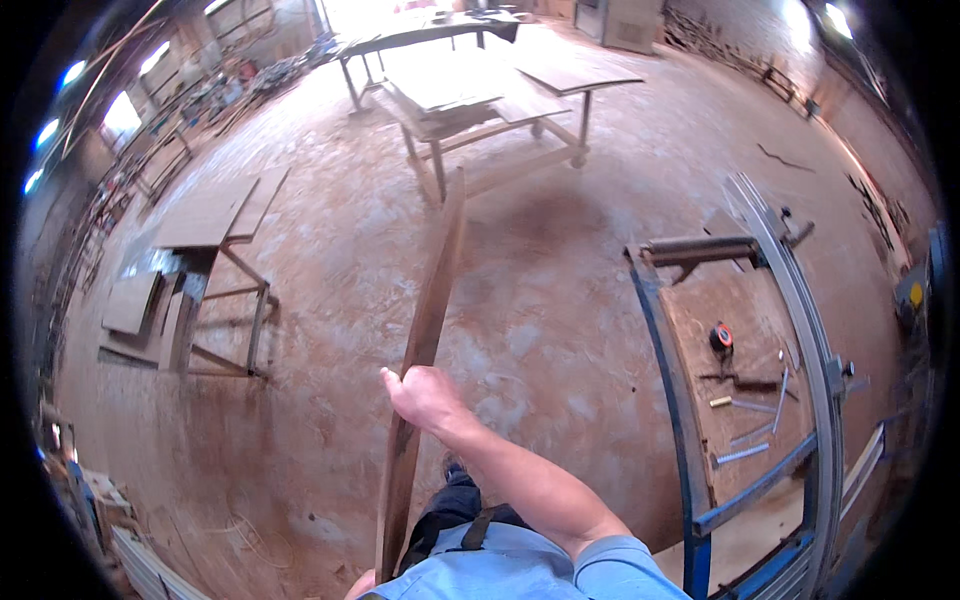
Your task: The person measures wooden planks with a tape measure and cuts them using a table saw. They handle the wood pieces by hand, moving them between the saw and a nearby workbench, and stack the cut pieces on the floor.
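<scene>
A long brown wooden plank [428, 318] stretches away from my body, on edge, from the lower edge of the head view toward a wooden worktable. My right hand [425, 398] grips it around the middle, fingers closed over the top edge and thumb sticking out to the left. Only a sliver of my left hand [361, 585] shows at the bottom, beside the plank's near end; its fingers are hidden. The far tip of the plank appears close to the table's near leg, but I cannot tell whether they touch.
Pale panels lie on the worktable [440, 178] ahead. More boards rest on a stand [232, 262] at left. At right, a blue-framed bench [735, 300] with a metal rail holds a tape measure [721, 337] and small tools. Scrap wood lines the walls.
</scene>
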### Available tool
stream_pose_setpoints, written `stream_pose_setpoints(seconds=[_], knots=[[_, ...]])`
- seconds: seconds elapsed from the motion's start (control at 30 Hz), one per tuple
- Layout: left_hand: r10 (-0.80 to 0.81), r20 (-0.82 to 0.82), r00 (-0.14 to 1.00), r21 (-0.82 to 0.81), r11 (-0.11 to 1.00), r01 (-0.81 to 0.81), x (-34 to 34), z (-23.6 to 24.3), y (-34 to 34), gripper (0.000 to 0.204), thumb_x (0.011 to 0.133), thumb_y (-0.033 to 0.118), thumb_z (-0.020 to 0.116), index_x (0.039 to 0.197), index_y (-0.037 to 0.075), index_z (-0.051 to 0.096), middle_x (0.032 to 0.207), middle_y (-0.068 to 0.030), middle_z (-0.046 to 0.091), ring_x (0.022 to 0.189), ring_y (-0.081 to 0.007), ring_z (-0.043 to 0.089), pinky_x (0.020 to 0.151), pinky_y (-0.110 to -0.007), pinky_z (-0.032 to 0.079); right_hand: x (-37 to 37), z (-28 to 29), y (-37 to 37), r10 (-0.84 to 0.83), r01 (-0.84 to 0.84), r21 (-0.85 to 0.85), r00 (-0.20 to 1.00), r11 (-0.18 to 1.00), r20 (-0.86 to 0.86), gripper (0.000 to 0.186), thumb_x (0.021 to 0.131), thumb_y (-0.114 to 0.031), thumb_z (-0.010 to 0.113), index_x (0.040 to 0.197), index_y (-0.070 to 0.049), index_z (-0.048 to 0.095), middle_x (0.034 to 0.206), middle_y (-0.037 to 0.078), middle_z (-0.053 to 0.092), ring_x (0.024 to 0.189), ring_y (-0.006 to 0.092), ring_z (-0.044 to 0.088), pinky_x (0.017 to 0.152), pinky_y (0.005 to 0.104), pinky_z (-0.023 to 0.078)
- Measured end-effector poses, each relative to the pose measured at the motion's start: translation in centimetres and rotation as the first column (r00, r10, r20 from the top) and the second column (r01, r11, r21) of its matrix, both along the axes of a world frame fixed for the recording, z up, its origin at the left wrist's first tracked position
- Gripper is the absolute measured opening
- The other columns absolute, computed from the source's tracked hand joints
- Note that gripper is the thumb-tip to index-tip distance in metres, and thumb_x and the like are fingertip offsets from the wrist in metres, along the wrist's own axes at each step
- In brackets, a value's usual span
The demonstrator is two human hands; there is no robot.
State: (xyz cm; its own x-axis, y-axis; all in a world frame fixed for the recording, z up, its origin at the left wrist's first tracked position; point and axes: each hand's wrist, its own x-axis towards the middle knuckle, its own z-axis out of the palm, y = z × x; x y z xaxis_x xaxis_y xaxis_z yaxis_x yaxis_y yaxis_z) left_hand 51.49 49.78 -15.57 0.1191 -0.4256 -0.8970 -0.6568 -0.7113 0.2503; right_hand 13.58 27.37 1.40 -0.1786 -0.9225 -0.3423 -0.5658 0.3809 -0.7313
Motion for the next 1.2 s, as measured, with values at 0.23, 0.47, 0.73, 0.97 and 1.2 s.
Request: stream_pose_setpoints(seconds=[0.23,0.47,0.73,0.97,1.2], knots=[[0.154,0.044,0.987,-0.033,0.988,-0.152,1.5,-3.2,-3.1,0.057,0.095,0.041,0.044,0.116,-0.01,0.057,0.116,-0.0175,0.061,0.106,-0.0263,0.057,0.087,-0.039,0.047,2.5,-2.3,-6.8,0.109,-0.114,0.03,0.986,0.993,0.125,0.065,0.092,-0.052,0.043,0.077,0.006,0.068,0.076,0.024,0.066,0.073,0.034,0.067,0.07,0.0421,0.052],[0.719,-0.006,0.695,-0.389,0.638,-0.664,2.6,-3.9,-11.1,0.062,0.094,0.044,0.045,0.114,-0.014,0.057,0.116,-0.0197,0.062,0.106,-0.0273,0.059,0.09,-0.039,0.046,1.3,-7.0,-11.7,-0.094,0.054,0.082,0.761,0.995,0.641,0.041,0.094,-0.03,0.053,0.106,0.009,0.062,0.093,0.016,0.068,0.082,0.0232,0.067,0.074,0.0367,0.055],[0.854,-0.36,0.375,-0.524,0.148,-0.839,8.7,-6.5,-15.4,0.053,0.095,0.039,0.047,0.107,-0.01,0.061,0.108,-0.0172,0.063,0.1,-0.0244,0.058,0.088,-0.039,0.046,1.0,-9.2,-16.5,-0.347,0.171,0.303,0.381,0.938,0.857,0.035,0.096,-0.019,0.051,0.126,-0.002,0.049,0.115,0.01,0.061,0.101,0.0239,0.062,0.085,0.0398,0.052],[0.912,-0.328,0.245,-0.572,0.015,-0.82,5.4,-4.0,-19.0,0.049,0.094,0.039,0.049,0.104,-0.007,0.062,0.105,-0.0139,0.064,0.099,-0.0228,0.057,0.088,-0.037,0.045,-1.2,-12.5,-21.7,-0.265,0.061,0.258,0.236,0.964,0.935,0.037,0.098,-0.029,0.042,0.126,-0.005,0.05,0.12,0.008,0.061,0.107,0.0268,0.06,0.091,0.0426,0.047],[0.723,-0.685,-0.085,-0.309,-0.394,-0.866,2.6,-4.9,-18.4,0.047,0.093,0.041,0.052,0.113,-0.001,0.06,0.112,-0.0128,0.063,0.103,-0.0258,0.058,0.09,-0.041,0.046,2.1,-9.9,-32.5,-0.168,-0.134,0.199,0.211,0.971,0.963,0.035,0.098,-0.031,0.044,0.123,-0.007,0.052,0.119,0.007,0.062,0.105,0.0244,0.061,0.089,0.042,0.049]])
